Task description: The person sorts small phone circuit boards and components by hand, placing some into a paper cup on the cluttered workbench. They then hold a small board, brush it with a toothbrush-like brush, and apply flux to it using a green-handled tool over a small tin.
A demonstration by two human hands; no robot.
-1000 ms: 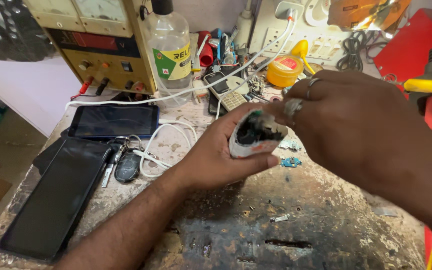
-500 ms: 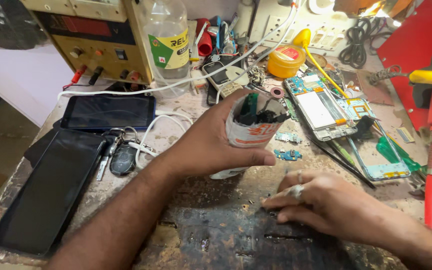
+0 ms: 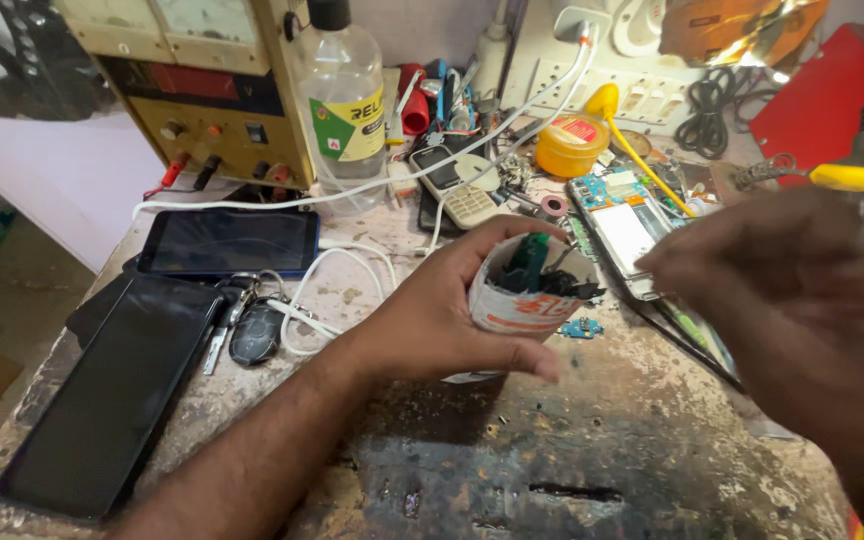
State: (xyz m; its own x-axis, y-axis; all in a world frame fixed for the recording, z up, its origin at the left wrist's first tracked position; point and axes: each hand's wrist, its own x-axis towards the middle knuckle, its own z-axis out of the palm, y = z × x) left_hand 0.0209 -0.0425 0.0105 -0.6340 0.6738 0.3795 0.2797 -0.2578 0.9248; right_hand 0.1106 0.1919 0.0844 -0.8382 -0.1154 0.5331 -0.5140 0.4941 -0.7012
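My left hand (image 3: 432, 320) is wrapped around a small white and orange cup (image 3: 520, 295) that stands low over the worn workbench (image 3: 512, 450). The cup is full of small dark and green parts. My right hand (image 3: 802, 300) hovers blurred to the right of the cup, fingers bunched and pointing toward its rim. Whether those fingers pinch anything is too blurred to tell. A tiny blue circuit piece (image 3: 582, 327) lies on the bench just beside the cup.
Two dark tablets (image 3: 227, 242) (image 3: 117, 390) and a key bunch (image 3: 247, 325) lie at left. A yellow power supply (image 3: 187, 90), a clear bottle (image 3: 344, 100), an opened phone (image 3: 620, 228), a keypad phone (image 3: 457, 187), white cables and a yellow tin (image 3: 572, 145) crowd the back.
My right hand has risen from the bench surface to beside the cup's rim. My left hand keeps its hold on the cup, which has stayed nearly in place.
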